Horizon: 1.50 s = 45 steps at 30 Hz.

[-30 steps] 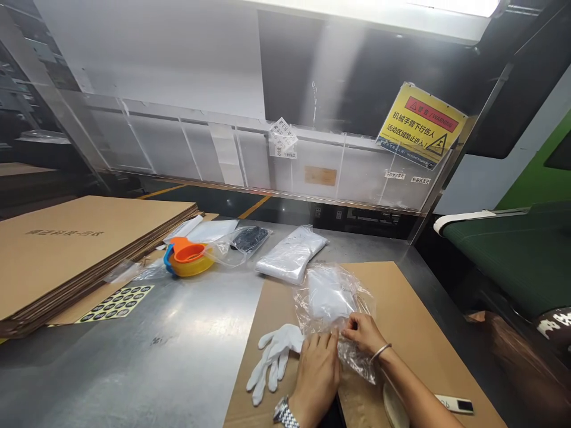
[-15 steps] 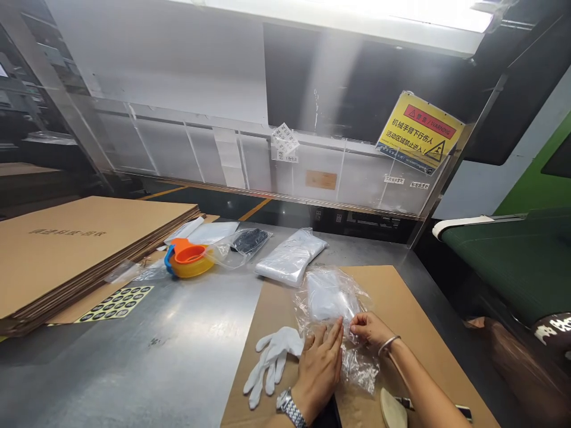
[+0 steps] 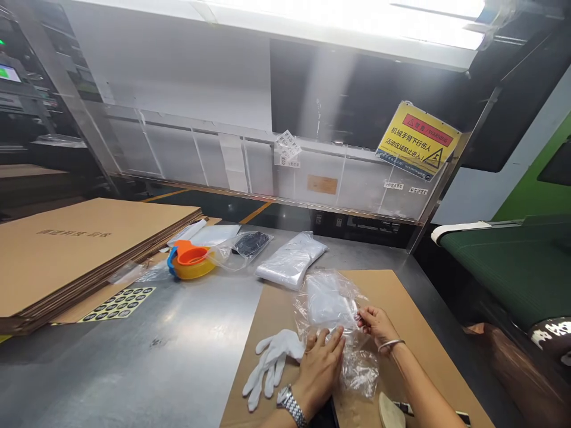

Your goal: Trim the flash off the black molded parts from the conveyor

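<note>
A clear plastic bag [image 3: 301, 306] with a white folded item [image 3: 325, 297] inside lies on the cardboard sheet [image 3: 377, 285]. My left hand [image 3: 323, 359], wearing a metal watch, rests flat on the near part of the bag with its fingers stretched out. My right hand [image 3: 377, 327], with a bangle at the wrist, pinches the bag's right edge between thumb and fingers. Crumpled clear plastic [image 3: 360, 374] lies just below the hands. To the left of my left hand is a white glove [image 3: 272, 359]. Part of a dark object is hidden beneath my left wrist.
Behind the bag lies another plastic-wrapped white pack [image 3: 292, 261]. Further left are an orange and yellow tape dispenser [image 3: 191, 261], a sticker sheet [image 3: 118, 304] and a cardboard stack [image 3: 89, 249]. A beige rounded object [image 3: 391, 411] sits near my right forearm. A green conveyor belt [image 3: 504, 255] runs at right.
My right hand has shifted slightly right and up, still pinching the bag's edge. My left hand has slid slightly toward me, fingers still spread on the plastic. The camera view has tilted a little.
</note>
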{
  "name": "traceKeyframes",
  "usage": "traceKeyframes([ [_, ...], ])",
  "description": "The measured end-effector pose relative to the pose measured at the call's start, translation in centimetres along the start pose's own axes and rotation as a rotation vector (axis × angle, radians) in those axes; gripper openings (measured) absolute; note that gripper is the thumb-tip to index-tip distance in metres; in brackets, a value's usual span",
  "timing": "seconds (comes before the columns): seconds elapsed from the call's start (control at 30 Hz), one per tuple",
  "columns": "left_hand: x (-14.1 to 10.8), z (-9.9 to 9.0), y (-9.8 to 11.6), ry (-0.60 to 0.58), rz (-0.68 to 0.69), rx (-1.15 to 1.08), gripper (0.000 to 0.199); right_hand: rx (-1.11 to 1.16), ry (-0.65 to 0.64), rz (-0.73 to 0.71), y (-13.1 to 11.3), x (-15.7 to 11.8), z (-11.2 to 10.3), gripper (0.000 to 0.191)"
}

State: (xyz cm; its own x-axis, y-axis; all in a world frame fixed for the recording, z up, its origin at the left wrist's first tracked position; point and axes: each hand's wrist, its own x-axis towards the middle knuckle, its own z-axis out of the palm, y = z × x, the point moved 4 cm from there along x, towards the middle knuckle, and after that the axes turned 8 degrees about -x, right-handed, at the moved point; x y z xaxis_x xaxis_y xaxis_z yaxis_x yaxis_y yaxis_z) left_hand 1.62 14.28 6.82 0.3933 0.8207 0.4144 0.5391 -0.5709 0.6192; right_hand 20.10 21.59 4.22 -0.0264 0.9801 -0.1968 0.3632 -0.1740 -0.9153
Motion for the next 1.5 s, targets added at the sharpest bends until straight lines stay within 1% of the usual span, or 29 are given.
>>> traceKeyframes([
  [0.1,0.4,-1.1,0.6,0.039,-0.018,-0.144,0.033,0.011,0.056,-0.071,-1.1,-0.3,-0.4,0.025],
  [0.2,1.0,-1.7,0.5,0.141,-0.147,-0.292,0.034,0.011,0.067,-0.159,-2.7,-1.3,-0.1,0.021],
  [0.27,1.6,-1.7,0.1,0.205,-0.269,-0.391,0.044,0.019,0.074,-0.229,-3.9,-2.3,0.4,0.019],
  [0.33,2.2,-1.4,-0.2,0.234,-0.363,-0.493,0.051,0.027,0.083,-0.292,-5.0,-3.5,1.1,0.02],
  [0.37,2.5,-1.1,-0.2,0.238,-0.387,-0.54,0.052,0.028,0.087,-0.318,-5.5,-4.1,1.5,0.021],
  [0.43,2.9,-0.9,-0.2,0.242,-0.399,-0.606,0.048,0.018,0.098,-0.359,-6.2,-5.1,2.2,0.025],
  [0.53,2.8,-1.2,0.1,0.287,-0.374,-0.605,0.038,-0.04,0.141,-0.401,-6.8,-6.7,2.7,0.028],
  [0.67,1.4,-3.1,0.5,0.427,-0.291,-0.446,0.032,-0.219,0.242,-0.466,-7.7,-9.0,2.9,0.025],
  [0.73,0.4,-4.1,1.0,0.466,-0.198,-0.324,0.032,-0.331,0.258,-0.525,-8.3,-10.4,3.5,0.022],
  [0.83,-1.0,-5.2,1.7,0.435,-0.013,-0.149,0.028,-0.478,0.224,-0.606,-8.7,-12.4,5.0,0.024],
  [0.9,-2.1,-5.8,1.5,0.405,0.069,-0.047,0.025,-0.553,0.23,-0.606,-8.3,-13.5,6.0,0.024],
  [0.93,-2.6,-6.2,1.3,0.402,0.087,0.004,0.025,-0.582,0.254,-0.584,-7.8,-14.0,6.5,0.023],
  [1.03,-4.6,-7.5,0.1,0.419,0.067,0.153,0.025,-0.658,0.345,-0.461,-5.2,-15.2,7.7,0.022],
  [1.13,-6.8,-8.3,-0.6,0.374,0.027,0.274,0.025,-0.708,0.351,-0.348,-2.2,-16.5,8.8,0.014],
  [1.2,-8.2,-8.4,-0.7,0.327,0.005,0.332,0.024,-0.714,0.325,-0.298,-0.7,-17.4,8.8,0.012],
  [1.27,-9.5,-8.4,-0.7,0.295,-0.019,0.373,0.023,-0.699,0.291,-0.259,0.2,-18.5,8.1,0.013],
  [1.4,-10.8,-8.0,0.0,0.265,-0.061,0.4,0.024,-0.632,0.16,-0.224,0.4,-21.6,6.5,0.03],
  [1.5,-10.9,-6.9,1.2,0.226,-0.053,0.36,0.024,-0.494,-0.006,-0.161,0.2,-23.9,7.1,0.035],
])
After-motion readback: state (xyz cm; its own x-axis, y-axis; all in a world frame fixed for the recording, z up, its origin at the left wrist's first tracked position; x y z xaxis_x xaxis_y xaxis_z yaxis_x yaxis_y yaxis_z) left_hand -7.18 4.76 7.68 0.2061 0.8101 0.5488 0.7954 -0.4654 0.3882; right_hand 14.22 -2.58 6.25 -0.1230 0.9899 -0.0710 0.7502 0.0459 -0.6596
